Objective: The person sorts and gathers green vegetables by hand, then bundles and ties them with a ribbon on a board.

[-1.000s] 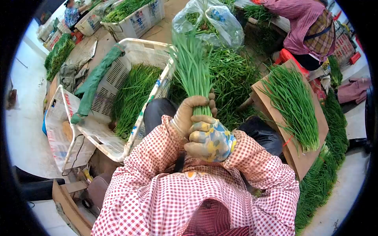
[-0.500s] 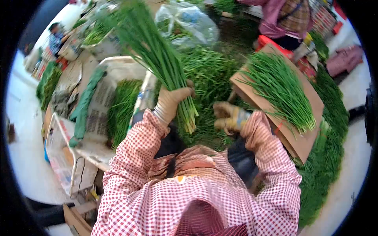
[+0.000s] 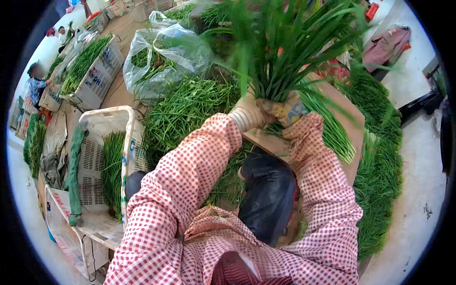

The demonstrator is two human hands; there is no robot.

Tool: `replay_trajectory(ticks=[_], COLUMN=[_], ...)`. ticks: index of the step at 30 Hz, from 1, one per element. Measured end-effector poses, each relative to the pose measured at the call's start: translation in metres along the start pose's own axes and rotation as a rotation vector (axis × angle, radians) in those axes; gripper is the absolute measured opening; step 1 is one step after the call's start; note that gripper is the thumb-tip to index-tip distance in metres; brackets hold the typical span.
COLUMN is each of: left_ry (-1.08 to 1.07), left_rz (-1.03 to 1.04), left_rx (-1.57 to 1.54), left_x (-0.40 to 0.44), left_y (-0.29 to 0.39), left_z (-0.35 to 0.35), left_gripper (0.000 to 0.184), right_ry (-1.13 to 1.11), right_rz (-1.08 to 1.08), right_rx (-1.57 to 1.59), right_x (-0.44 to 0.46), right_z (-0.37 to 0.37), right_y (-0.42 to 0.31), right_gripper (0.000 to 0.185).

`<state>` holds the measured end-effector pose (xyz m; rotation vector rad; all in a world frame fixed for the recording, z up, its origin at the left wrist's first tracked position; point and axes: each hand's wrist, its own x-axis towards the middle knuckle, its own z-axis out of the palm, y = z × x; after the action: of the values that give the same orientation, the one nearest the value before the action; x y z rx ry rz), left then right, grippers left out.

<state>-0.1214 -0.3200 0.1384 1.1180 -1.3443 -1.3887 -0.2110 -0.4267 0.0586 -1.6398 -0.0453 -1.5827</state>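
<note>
A large bunch of garlic chives (image 3: pixel 278 71) stands upright in front of me, its leaves fanned out and blurred at the top. My left hand (image 3: pixel 249 113), in a beige glove with a striped cuff, is closed around its lower part. Pressed against it from the right, my right hand (image 3: pixel 289 108), in a patterned glove, is closed on the same bunch. The bunch's cut ends are hidden by the gloves. Just below and to the right, more chives (image 3: pixel 327 130) lie on a tilted brown board (image 3: pixel 268 142).
At left stands a white plastic crate (image 3: pixel 90 164) with chives inside and a green cloth over its edge. Loose greens (image 3: pixel 185 114) and a clear plastic bag (image 3: pixel 164 57) lie ahead. A long chive pile (image 3: pixel 380 190) runs along the right. Another person (image 3: pixel 35 85) sits far left.
My left hand has carried the bunch rightward, over the board. My right hand has come up and closed on it too. The view has turned right.
</note>
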Motion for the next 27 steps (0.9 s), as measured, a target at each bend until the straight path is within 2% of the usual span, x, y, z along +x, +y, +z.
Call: replay_trajectory(ticks=[3,4,5,6,7,9,10,11,12,13,15,16,17,19,20,22,23,25,26,27], left_ry=[-0.024,0.002,0.064,0.126,0.194,0.333,0.272,0.285,0.316,0.349,0.333,0.290,0.247,0.357,0.392,0.514,0.519,0.684,0.698,0.703], left_rz=[-0.042,-0.050,-0.039,-0.045,-0.029,0.222,0.159,0.137,0.041,-0.050,0.013,0.103,0.196,0.210,0.244,0.292,0.307,0.293,0.313,0.338], left_rx=[-0.572,-0.756,-0.517,-0.277,0.388,-0.041,-0.375,-0.365,-0.585,-0.810,-0.922,-1.003,-1.084,-1.081,-1.089,-1.092,-1.097,-1.177,-1.192,-1.200], left_x=[0.018,0.019,0.001,-0.018,-0.052,-0.071,-0.093,-0.116,-0.139,-0.159,-0.190,-0.203,-0.216,-0.233,-0.239,-0.247,-0.250,-0.256,-0.258,-0.259], left_y=[-0.009,-0.011,-0.001,0.010,0.035,0.014,0.009,0.004,-0.002,-0.007,-0.016,-0.022,-0.030,-0.057,-0.060,-0.073,-0.071,-0.063,-0.055,-0.054], left_z=[-0.018,-0.024,-0.026,-0.029,-0.031,-0.046,-0.047,-0.049,-0.051,-0.051,-0.047,-0.046,-0.046,-0.051,-0.049,-0.052,-0.054,-0.058,-0.059,-0.063], left_gripper=[0.061,0.059,0.057,0.056,0.056,0.056,0.047,0.047,0.043,0.038,0.033,0.031,0.029,0.026,0.024,0.024,0.024,0.028,0.029,0.029], right_ry=[0.163,0.011,-0.144,-0.168,-0.167,-0.324,-0.312,-0.524,-0.745,-0.750,-0.816,-0.982,-1.086,-0.948,-0.961,-0.997,-1.011,-0.754,-0.779,-0.800], right_rz=[-0.336,0.093,0.523,0.642,0.673,0.720,0.729,0.796,0.851,0.857,0.622,0.603,0.455,0.101,0.096,0.435,0.424,0.627,0.611,0.688], right_rx=[0.232,0.088,-0.052,-0.115,-0.040,-0.094,-0.070,-0.183,-0.296,-0.274,-0.484,-0.503,-0.809,-0.884,-0.875,-0.668,-0.669,-0.300,-0.304,-0.256], right_x=[0.025,0.039,0.048,0.056,0.057,0.063,0.064,0.063,0.059,0.045,0.012,0.001,-0.003,-0.037,-0.039,-0.038,-0.037,-0.026,-0.018,-0.013], right_z=[0.045,0.045,0.047,0.059,0.073,0.106,0.115,0.122,0.131,0.141,0.163,0.177,0.193,0.203,0.209,0.220,0.219,0.203,0.196,0.188], right_y=[-0.027,-0.059,-0.082,-0.088,-0.084,-0.095,-0.108,-0.123,-0.131,-0.126,-0.114,-0.111,-0.127,-0.114,-0.113,-0.111,-0.115,-0.129,-0.143,-0.163], right_gripper=[0.053,0.055,0.059,0.058,0.057,0.054,0.054,0.054,0.055,0.055,0.052,0.044,0.038,0.028,0.028,0.036,0.036,0.036,0.036,0.032])
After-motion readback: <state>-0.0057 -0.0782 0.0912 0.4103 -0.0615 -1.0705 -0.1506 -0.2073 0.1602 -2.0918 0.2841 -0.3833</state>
